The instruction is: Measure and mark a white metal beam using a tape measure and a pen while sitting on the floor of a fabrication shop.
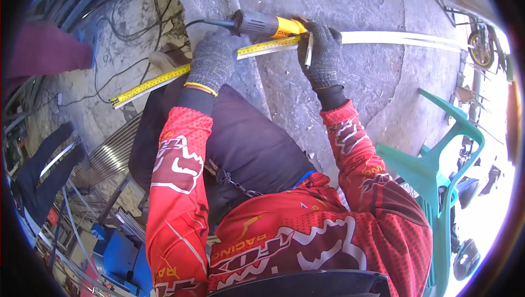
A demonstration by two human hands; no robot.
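Note:
A long pale metal bar (399, 38) runs across in front of me, with a yellow tape measure blade (150, 83) laid along its left part. My left hand (212, 61), in a grey knit glove, is closed over the blade and the bar. Also gloved, my right hand (324, 54) is closed where the yellow blade ends at the bar. A thin whitish strip (309, 51) sticks out at its fingers; its kind is unclear, and the tape's case is not visible. Just beyond both hands lies a yellow and dark angle grinder (261, 25), its cord leading left.
A teal plastic chair (437, 157) stands close on my right. Black cables (128, 34) trail over the concrete floor at the left, near a bundle of metal tubes (112, 152). Another person's dark trouser legs (52, 160) show at the left. A wheel (481, 45) is at the far right.

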